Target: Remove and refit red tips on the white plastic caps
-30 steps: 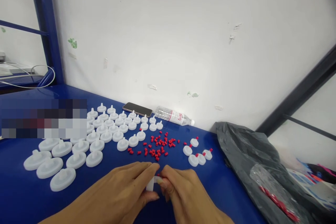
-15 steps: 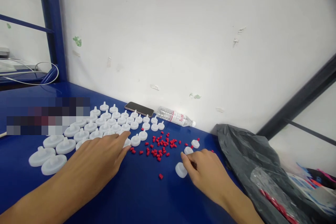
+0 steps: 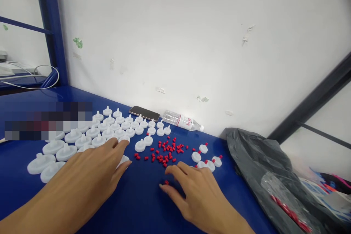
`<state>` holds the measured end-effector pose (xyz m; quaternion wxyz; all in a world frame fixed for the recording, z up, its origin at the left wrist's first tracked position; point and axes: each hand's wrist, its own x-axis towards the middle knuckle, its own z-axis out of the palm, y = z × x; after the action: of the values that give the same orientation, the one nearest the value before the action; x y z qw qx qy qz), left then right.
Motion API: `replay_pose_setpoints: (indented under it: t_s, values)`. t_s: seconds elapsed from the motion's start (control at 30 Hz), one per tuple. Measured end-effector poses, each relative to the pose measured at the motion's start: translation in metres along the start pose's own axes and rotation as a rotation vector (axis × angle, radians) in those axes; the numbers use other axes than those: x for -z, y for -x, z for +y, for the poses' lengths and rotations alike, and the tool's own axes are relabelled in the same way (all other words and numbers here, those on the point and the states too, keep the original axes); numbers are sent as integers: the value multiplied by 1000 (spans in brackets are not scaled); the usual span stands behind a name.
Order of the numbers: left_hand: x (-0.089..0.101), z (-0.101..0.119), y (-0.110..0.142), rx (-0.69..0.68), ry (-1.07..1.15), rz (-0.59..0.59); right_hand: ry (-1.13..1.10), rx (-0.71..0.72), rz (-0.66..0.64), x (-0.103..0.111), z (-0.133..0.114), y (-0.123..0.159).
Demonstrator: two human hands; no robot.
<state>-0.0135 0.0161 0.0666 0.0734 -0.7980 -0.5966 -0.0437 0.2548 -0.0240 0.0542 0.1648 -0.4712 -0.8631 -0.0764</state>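
Observation:
My left hand (image 3: 95, 172) is at the near edge of the white discs, thumb and fingers closed around one white disc with a spout (image 3: 124, 159), partly hidden by the hand. To the right, my right hand (image 3: 192, 190) is spread low over the blue table, thumb and forefinger apart around a single small red cap (image 3: 166, 182). More red caps (image 3: 166, 153) lie scattered just beyond it. Several white discs with red caps on their spouts (image 3: 203, 149) stand beyond my right hand; a red tip at its knuckles belongs to one mostly hidden.
Many uncapped white discs (image 3: 73, 136) cover the left of the blue table (image 3: 148, 204). A phone (image 3: 144, 113) and a clear bottle (image 3: 182, 121) lie along the wall. On the right are a dark plastic bag (image 3: 246, 153) and a clear bag with red pieces (image 3: 287, 204).
My hands have parted from the white disc they held together. The right set one disc down by the capped group, then moved left to a red cap. The left drew another disc nearer.

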Motion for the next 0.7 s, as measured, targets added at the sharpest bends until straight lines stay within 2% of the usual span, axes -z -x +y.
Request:
replay_pose_setpoints:
  t_s: [0.2,0.43,0.6,0.7]
  values:
    - [6,9,-1,-2,35,-203,61,22,-96,-9,7,0]
    - [3,7,1,-24,11,-132,1,7,-9,-8,11,-2]
    - [5,9,-1,41,-7,-272,-127,17,61,-7,12,2]
    - [0,6,-5,7,29,-225,-164,57,105,-11,14,3]
